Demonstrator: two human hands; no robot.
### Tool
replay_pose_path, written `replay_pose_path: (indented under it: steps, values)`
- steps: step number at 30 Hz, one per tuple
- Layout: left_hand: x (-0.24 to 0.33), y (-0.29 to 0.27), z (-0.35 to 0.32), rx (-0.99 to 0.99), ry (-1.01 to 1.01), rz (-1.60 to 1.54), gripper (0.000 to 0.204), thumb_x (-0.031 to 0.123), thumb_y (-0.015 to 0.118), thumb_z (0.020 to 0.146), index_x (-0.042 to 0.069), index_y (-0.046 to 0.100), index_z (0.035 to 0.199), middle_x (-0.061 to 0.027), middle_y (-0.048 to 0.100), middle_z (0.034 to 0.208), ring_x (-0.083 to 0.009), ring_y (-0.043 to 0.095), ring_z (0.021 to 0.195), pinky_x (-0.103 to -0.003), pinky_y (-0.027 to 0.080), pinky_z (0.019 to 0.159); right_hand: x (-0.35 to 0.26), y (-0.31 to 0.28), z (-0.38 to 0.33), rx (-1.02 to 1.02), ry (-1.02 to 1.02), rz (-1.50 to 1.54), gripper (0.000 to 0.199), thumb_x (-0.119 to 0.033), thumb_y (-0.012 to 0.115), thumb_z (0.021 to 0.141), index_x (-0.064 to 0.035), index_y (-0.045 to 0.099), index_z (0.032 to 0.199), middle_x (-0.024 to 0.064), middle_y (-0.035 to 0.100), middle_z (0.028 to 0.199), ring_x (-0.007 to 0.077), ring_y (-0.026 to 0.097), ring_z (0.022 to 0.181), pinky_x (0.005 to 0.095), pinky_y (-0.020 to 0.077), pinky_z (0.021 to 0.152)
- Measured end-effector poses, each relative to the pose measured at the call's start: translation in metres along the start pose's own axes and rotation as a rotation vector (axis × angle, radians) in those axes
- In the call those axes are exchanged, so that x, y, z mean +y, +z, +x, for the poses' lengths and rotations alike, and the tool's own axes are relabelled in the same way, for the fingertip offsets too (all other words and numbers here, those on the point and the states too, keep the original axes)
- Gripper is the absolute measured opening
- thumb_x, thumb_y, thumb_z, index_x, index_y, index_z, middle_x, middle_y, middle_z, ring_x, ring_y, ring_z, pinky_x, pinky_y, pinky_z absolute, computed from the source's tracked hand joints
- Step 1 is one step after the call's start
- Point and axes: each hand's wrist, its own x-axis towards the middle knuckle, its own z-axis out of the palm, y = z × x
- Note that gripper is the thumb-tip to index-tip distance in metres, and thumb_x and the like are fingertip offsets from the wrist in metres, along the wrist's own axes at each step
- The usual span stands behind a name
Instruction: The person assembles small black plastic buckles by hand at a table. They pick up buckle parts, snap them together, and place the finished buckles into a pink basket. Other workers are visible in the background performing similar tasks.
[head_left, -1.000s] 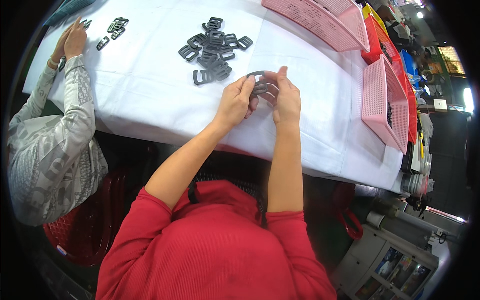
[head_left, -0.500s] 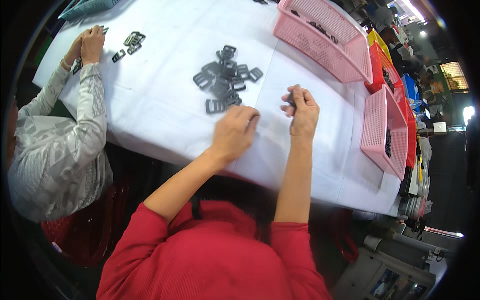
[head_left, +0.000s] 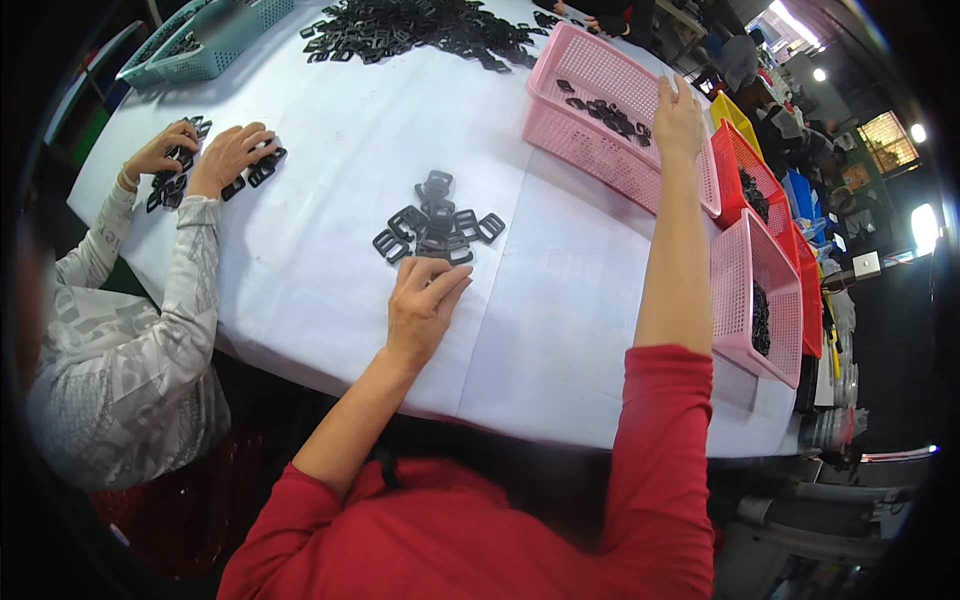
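The left hand (head_left: 416, 312) pinches narrowly at black buckles (head_left: 438, 222) toward the table's (head_left: 560, 365) front edge; right hand (head_left: 679, 122) at pink basket (head_left: 580, 150); grips unclear.

The buckles (head_left: 437, 228) look like smooth, dull black plastic; the pink basket (head_left: 590, 148), perforated plastic; the desk cover (head_left: 320, 210), matt white cloth.

The right hand (head_left: 678, 115) has moved from over the tablecloth (head_left: 590, 310) to the far pink basket (head_left: 585, 152), the co-worker's hands (head_left: 230, 160) have parted, and a large black buckle pile (head_left: 420, 30) has entered view.
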Motion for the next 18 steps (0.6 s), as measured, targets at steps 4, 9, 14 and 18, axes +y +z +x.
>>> replay_pose_path:
  steps: [4,9,14,18]
  values:
    - [0.008,-0.013,0.007,0.064,-0.313,-0.238,0.013,0.004,0.066,0.078,0.004,0.068,0.091,-0.0040,0.059,0.075,-0.0143,0.053,0.065,-0.026,0.044,0.058,-0.052,-0.002,-0.113,-0.234,-0.061,0.546,0.025,-0.024,0.055,0.087,-0.0049,0.065,0.100,0.0123,0.063,0.088,0.0253,0.060,0.086,0.0313,0.0441,0.078]
    - [0.005,-0.019,0.009,0.044,-0.893,-0.802,0.018,0.018,0.063,0.085,0.003,0.067,0.094,-0.0007,0.062,0.072,-0.0046,0.050,0.054,-0.018,0.040,0.047,-0.085,-0.011,-0.254,-0.768,0.389,0.933,0.024,-0.022,0.053,0.091,-0.0024,0.067,0.094,0.0040,0.065,0.086,0.0090,0.057,0.069,0.0225,0.0435,0.057]
    - [0.002,-0.015,0.005,0.021,-0.863,-0.821,0.021,0.019,0.061,0.087,0.002,0.065,0.098,0.0007,0.057,0.066,-0.0039,0.047,0.051,-0.018,0.037,0.044,-0.101,-0.013,-0.283,-0.813,0.692,1.167,0.020,-0.021,0.062,0.086,-0.0022,0.067,0.091,0.0016,0.064,0.078,0.0057,0.055,0.063,0.0178,0.0381,0.049]
    - [0.003,-0.007,-0.001,-0.014,-0.732,-0.638,0.014,0.016,0.057,0.089,0.002,0.061,0.090,0.0019,0.052,0.062,-0.0027,0.043,0.051,-0.020,0.034,0.043,-0.101,-0.015,-0.283,-0.711,0.878,1.267,0.017,-0.019,0.066,0.082,-0.0035,0.067,0.088,-0.0004,0.062,0.070,0.0037,0.050,0.056,0.0164,0.0358,0.046]
